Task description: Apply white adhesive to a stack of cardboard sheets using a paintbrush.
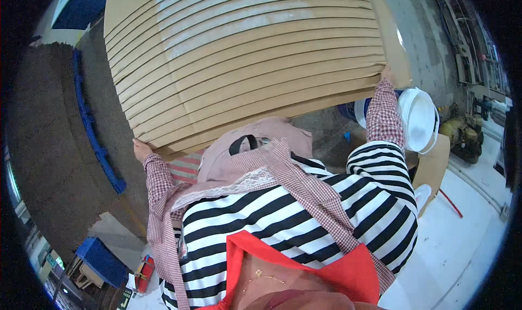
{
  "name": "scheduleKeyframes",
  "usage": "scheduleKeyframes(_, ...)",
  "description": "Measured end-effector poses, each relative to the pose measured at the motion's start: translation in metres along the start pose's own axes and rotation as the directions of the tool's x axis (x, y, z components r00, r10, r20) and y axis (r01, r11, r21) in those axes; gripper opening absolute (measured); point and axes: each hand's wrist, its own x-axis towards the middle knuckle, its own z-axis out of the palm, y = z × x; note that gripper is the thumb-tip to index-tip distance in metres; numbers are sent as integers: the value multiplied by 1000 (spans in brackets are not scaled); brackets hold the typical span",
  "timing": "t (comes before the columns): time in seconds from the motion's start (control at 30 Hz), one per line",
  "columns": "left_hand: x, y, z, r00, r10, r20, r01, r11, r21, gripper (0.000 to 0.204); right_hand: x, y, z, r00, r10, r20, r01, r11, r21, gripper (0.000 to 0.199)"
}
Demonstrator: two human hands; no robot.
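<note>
A wide spread of brown cardboard (234,76) fills the upper middle in front of me, its surface crossed by many parallel, slightly curved edges like overlapping layers. Pale whitish patches mark its far part. My left hand (142,149) grips the near left edge, fingers closed on it. At the right edge, farther from me, my right hand (386,74) is closed on the cardboard too, partly hidden by its checked cuff. Both arms reach outward, so the hands are wide apart.
A white bucket (417,120) with a handle stands by my right forearm. Beneath it is a piece of cardboard (433,166). A long blue strip (95,130) edges dark brown material (49,136) at left. A blue box (103,261) sits lower left, near a red object (144,274).
</note>
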Motion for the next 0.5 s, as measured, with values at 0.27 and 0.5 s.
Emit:
scheduleKeyframes(0.27, 12, -17, 9, 998, -53, -15, 53, 998, 31, 67, -6, 19, 18, 994, -105, -23, 105, 994, -18, 69)
scheduleKeyframes(0.5, 40, -50, 19, 998, -7, 64, 18, 983, -185, 66, -18, 24, 20, 998, -24, -62, 27, 998, 50, 63)
